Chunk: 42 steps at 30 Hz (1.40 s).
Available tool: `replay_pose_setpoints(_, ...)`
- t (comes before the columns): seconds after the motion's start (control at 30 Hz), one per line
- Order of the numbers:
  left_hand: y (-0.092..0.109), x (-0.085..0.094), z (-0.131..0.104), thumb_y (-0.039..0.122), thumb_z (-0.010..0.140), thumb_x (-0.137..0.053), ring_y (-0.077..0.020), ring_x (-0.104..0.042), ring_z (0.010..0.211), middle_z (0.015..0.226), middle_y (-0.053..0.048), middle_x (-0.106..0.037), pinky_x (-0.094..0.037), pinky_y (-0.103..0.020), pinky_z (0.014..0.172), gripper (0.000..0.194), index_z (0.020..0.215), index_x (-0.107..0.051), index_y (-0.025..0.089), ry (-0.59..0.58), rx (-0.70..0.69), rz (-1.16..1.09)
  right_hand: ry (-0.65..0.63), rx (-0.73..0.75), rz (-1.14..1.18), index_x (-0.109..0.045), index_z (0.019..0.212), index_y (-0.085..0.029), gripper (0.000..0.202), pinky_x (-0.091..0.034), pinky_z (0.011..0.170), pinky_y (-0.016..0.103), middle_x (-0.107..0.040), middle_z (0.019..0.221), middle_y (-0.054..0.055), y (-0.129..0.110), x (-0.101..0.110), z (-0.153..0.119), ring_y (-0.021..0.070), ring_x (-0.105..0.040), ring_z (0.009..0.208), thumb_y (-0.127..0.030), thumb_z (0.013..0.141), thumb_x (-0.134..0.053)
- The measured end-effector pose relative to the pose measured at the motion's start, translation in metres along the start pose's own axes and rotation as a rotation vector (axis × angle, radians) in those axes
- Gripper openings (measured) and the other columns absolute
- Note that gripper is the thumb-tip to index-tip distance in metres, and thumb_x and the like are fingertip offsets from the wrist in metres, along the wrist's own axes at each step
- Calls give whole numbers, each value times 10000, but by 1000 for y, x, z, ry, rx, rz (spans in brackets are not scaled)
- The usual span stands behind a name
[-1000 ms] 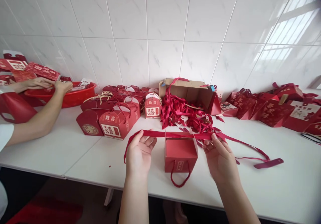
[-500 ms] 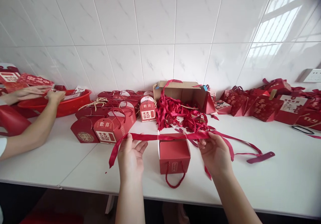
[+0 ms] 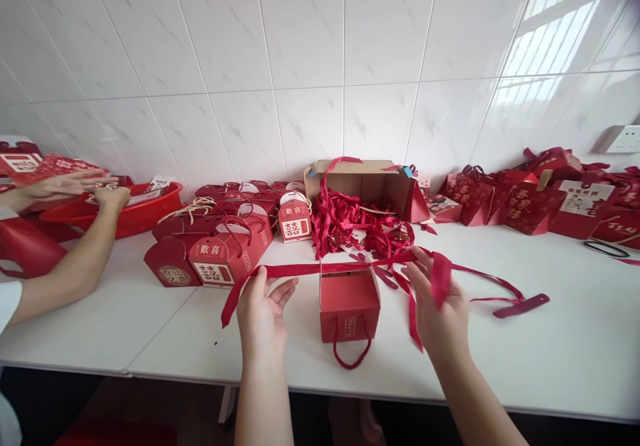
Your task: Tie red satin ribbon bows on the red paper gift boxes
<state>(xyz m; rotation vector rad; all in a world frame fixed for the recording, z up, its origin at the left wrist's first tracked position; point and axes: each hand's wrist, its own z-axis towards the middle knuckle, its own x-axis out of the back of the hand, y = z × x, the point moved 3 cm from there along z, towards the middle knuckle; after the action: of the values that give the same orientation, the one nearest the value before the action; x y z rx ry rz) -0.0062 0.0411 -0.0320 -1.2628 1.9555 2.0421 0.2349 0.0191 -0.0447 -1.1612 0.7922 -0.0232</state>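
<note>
A red ribbon (image 3: 300,270) is stretched level between my two hands, passing behind the open top of a small red gift box (image 3: 349,303). My left hand (image 3: 263,309) pinches it between thumb and forefinger near its left end, and a short tail hangs down. My right hand (image 3: 440,299) grips the ribbon further along, with a loose length draped over the fingers. The box stands on the white table with its rope handle hanging at the front. Behind it lies a heap of red ribbons (image 3: 345,223) spilling from a cardboard box (image 3: 385,196).
Finished-looking red boxes (image 3: 213,256) stand left of centre. More red boxes (image 3: 530,206) line the wall at right. A purple-red strip (image 3: 521,306) lies on the table. At far left a co-worker's hands (image 3: 107,196) are over a red basin (image 3: 135,216).
My right hand has turned and a loop of ribbon now falls over its fingers. My left hand keeps its pinch. The view has shifted slightly.
</note>
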Motion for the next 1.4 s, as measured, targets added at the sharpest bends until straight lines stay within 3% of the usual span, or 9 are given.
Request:
replay_pose_setpoints(0.23,2,1,1,286,629,-692,-167,-660,517,511,30,-603,-528,-282,605,201,640,-533,164,29,22,19,19,-135,114,-734,836,-177,276,-568,811,253,-713,914,37,6,7,18,160,-671,875,-280,598,-829)
replay_pose_setpoints(0.4,-1,10,2,254,622,-690,-187,-672,527,495,-27,-653,-549,-304,625,162,601,-576,141,127,-86,145,31,-228,150,-733,817,-158,283,-590,766,195,-711,900,40,17,17,18,146,-681,840,-192,560,-847)
replay_pose_setpoints(0.63,8,8,-1,296,595,-742,-188,-677,527,527,-14,-655,-557,-315,621,209,646,-629,128,115,-159,171,15,-148,118,-720,804,-160,266,-587,754,264,-709,862,40,12,20,17,158,-678,788,-266,587,-832)
replay_pose_setpoints(0.8,50,-16,-5,265,513,-826,-146,-643,535,522,36,-599,-541,-279,614,257,604,-616,147,-57,-288,141,-79,104,-43,-631,1035,-209,474,-549,666,267,-667,777,-18,-32,7,31,135,-659,699,-283,605,-817)
replay_pose_setpoints(0.87,67,-32,-10,316,549,-818,-139,-633,566,599,6,-643,-524,-260,594,253,647,-658,145,-172,-337,205,-146,203,-101,-551,1135,-244,564,-536,636,268,-646,760,-39,-53,-5,34,139,-655,695,-254,629,-800)
replay_pose_setpoints(1.0,90,-67,-26,431,644,-751,-173,-639,687,742,-56,-704,-505,-261,617,318,766,-725,138,-459,-411,366,-260,323,-138,-537,1145,-241,532,-520,664,270,-615,667,-50,-86,-33,36,161,-658,768,-195,665,-761)
replay_pose_setpoints(1.1,97,-84,-34,386,619,-782,-188,-646,770,780,-57,-717,-501,-270,704,299,781,-731,140,-563,-463,388,-332,314,-47,-522,1195,-245,615,-528,740,303,-657,731,-26,-101,-51,37,194,-666,884,-145,638,-763)
replay_pose_setpoints(1.23,102,-96,-37,364,621,-784,-178,-650,750,819,-69,-724,-504,-285,716,287,803,-726,150,-632,-485,394,-402,216,15,-499,1271,-229,735,-531,785,357,-694,767,-16,-111,-69,38,206,-681,842,-145,600,-786)
replay_pose_setpoints(1.4,112,-101,-43,384,663,-754,-194,-656,768,814,-85,-722,-518,-316,721,293,832,-721,146,-713,-455,397,-574,129,-17,-688,968,-166,374,-531,769,349,-717,768,22,-113,-88,37,185,-685,778,-282,628,-791)
